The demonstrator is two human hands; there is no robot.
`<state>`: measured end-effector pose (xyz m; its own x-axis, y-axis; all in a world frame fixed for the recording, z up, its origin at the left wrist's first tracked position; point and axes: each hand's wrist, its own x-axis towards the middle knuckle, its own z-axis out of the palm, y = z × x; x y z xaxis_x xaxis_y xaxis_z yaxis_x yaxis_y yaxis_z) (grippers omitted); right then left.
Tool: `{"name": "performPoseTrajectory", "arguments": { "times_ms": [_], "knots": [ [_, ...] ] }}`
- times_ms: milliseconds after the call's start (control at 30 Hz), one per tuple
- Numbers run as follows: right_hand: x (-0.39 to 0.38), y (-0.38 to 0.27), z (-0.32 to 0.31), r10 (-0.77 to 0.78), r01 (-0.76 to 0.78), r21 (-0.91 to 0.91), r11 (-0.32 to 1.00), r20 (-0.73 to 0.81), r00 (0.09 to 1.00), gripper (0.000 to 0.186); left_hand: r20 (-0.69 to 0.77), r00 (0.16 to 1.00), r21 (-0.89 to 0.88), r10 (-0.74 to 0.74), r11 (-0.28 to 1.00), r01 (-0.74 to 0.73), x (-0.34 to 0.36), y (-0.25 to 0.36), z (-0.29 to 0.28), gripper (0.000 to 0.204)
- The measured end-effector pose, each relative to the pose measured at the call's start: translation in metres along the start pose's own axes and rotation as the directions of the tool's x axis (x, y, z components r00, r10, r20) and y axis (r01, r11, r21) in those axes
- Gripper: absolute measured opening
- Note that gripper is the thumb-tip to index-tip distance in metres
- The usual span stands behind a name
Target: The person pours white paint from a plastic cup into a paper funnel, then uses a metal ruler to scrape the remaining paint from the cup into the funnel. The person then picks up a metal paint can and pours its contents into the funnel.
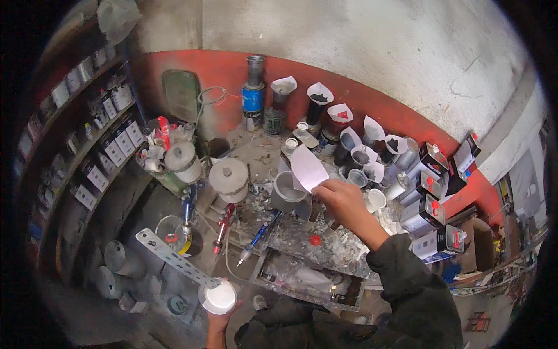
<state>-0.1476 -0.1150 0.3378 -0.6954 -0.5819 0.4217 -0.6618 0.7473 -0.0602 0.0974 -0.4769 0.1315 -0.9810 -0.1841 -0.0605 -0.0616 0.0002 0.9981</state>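
My left hand [217, 327], low in the view, is closed around a cup of white paint [221, 298]. A long white mixing stick [174, 254] with holes and markings stands tilted in that cup, its upper end pointing up and left. My right hand [343, 200] reaches over the bench and pinches the edge of a white paper paint strainer [308, 166]. Just below and beside the strainer is a translucent plastic cup [288, 192] on the bench; I cannot tell whether they touch.
Paint-stained bench [302, 238] with a blue spray gun [260, 237], a red spray gun [222, 228] and a lidded white tub [228, 179]. Behind, several cups hold used strainers [340, 113]. Metal cans [423, 213] line the right; loaded shelves [87, 157] rise at left.
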Motion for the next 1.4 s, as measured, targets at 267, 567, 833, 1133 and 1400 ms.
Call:
{"name": "performPoseTrajectory", "arguments": {
  "times_ms": [267,567,833,1133,1400],
  "knots": [
    [-0.005,0.007,0.046,0.015,-0.014,-0.003,1.000,0.129,0.991,0.030,-0.043,0.994,0.024,0.099,0.995,-0.098,-0.025,-0.013,-0.014,0.087],
    [-0.020,0.014,0.054,0.037,-0.037,-0.036,0.999,0.004,0.999,0.027,0.019,0.995,0.053,-0.093,0.994,0.092,-0.028,-0.007,0.002,0.077],
    [-0.016,0.004,-0.001,0.066,-0.083,0.663,0.744,0.050,0.997,0.027,0.114,0.990,0.060,-0.080,0.996,0.073,0.000,0.027,0.076,0.075],
    [0.053,-0.009,-0.032,-0.197,-0.091,0.773,0.628,0.270,0.942,0.036,0.225,0.974,0.044,-0.005,0.999,-0.005,0.086,0.127,0.174,0.092],
    [0.077,0.014,-0.078,-0.133,0.155,0.766,0.624,-0.091,0.987,0.020,0.242,0.970,0.096,0.005,0.995,-0.029,0.128,0.173,0.181,0.086]
  ]
}}
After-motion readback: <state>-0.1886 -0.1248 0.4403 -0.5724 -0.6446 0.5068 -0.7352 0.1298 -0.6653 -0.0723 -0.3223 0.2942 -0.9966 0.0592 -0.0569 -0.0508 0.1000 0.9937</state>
